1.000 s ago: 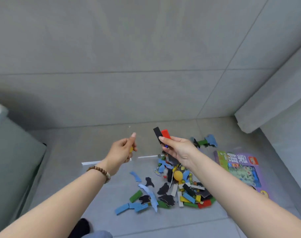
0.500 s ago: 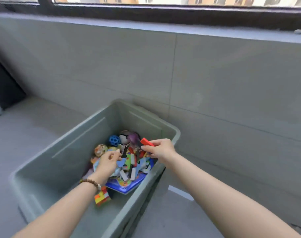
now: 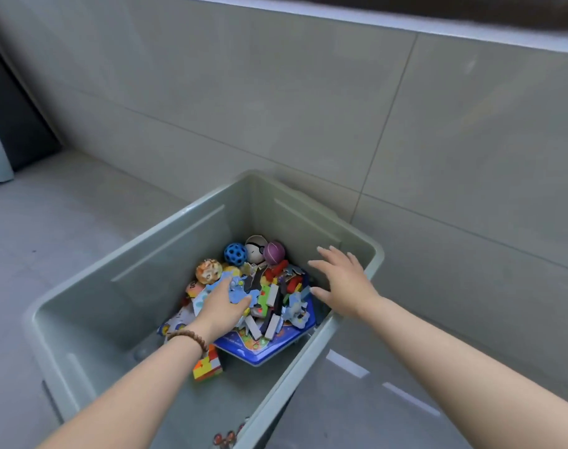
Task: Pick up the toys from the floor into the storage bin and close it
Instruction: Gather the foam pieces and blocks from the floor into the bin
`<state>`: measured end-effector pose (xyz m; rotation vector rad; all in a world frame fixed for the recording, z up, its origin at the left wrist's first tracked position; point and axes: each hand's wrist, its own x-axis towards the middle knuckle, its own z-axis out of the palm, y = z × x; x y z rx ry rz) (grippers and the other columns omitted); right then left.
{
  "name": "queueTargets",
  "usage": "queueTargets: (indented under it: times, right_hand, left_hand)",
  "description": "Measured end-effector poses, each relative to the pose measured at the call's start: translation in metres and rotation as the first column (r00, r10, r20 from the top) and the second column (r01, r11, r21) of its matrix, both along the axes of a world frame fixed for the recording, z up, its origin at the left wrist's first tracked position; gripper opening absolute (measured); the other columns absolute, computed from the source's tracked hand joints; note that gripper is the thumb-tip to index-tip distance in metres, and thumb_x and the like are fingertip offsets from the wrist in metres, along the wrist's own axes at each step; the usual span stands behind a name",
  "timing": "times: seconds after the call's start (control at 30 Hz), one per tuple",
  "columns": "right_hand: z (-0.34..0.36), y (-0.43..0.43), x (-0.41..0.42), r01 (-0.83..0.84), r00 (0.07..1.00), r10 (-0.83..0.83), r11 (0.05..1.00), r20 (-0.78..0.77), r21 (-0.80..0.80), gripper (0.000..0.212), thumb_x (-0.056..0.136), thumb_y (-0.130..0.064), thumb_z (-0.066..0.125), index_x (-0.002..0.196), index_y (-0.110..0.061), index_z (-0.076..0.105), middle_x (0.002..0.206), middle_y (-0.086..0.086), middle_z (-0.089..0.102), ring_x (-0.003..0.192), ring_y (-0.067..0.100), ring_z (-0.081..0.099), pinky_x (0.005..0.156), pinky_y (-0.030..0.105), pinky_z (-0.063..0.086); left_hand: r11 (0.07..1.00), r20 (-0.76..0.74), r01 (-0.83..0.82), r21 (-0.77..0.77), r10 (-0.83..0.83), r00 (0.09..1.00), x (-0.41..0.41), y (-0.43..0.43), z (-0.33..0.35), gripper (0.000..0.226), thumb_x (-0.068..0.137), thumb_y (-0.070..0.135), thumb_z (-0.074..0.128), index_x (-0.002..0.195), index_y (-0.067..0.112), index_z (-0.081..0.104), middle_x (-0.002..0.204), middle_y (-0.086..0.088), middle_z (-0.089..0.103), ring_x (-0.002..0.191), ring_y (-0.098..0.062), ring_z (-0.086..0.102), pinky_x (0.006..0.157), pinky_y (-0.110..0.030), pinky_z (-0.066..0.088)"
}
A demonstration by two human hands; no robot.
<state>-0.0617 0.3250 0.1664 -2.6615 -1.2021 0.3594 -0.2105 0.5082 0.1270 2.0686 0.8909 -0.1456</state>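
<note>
Emptying both hands into the bin point(image 3: 140, 264) is the step in hand: the right hand point(image 3: 342, 283) hovers over the toys point(image 3: 269, 296) with fingers spread and released, and the left hand point(image 3: 222, 306) rests palm-down on the pile, its grip hidden. The red block held half a second ago has left the right hand. Next, judge a return to the floor for remaining pieces; no lid is in view.

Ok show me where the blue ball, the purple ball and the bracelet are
blue ball point(image 3: 235, 254), head view, on its holed front face
purple ball point(image 3: 274, 252), head view, middle of its rounded surface
bracelet point(image 3: 188, 338), head view, on the beads across the left wrist
</note>
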Motion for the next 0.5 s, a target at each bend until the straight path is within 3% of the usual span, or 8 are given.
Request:
queueTargets:
  times: [0.23, 0.5]
  right_hand:
    - [0.042, -0.16, 0.018, 0.32, 0.947, -0.308, 0.926, -0.091, 0.198, 0.054, 0.089, -0.033, 0.061, 0.139, -0.026, 0.042, 0.156, -0.006, 0.02, 0.144, 0.015, 0.02, 0.114, 0.029, 0.017]
    - [0.028, -0.39, -0.019, 0.664, 0.734, -0.657, 0.747, -0.173, -0.021, 0.062, 0.088, -0.038, 0.06, 0.143, -0.028, 0.034, 0.157, -0.006, 0.015, 0.143, 0.017, 0.021, 0.112, 0.037, 0.027]
  left_hand:
    - [0.938, 0.156, 0.197, 0.285, -0.248, 0.956, 0.038, -0.07, 0.058, 0.067, 0.093, 0.047, 0.047, 0.148, 0.016, 0.026, 0.154, -0.002, 0.027, 0.142, -0.019, 0.021, 0.116, -0.036, 0.021]
    - [0.779, 0.193, 0.477, 0.408, -0.584, 0.788, 0.083, -0.238, 0.081, 0.064, 0.095, 0.044, 0.046, 0.148, 0.015, 0.024, 0.154, 0.0, 0.026, 0.144, -0.018, 0.015, 0.117, -0.029, 0.013]
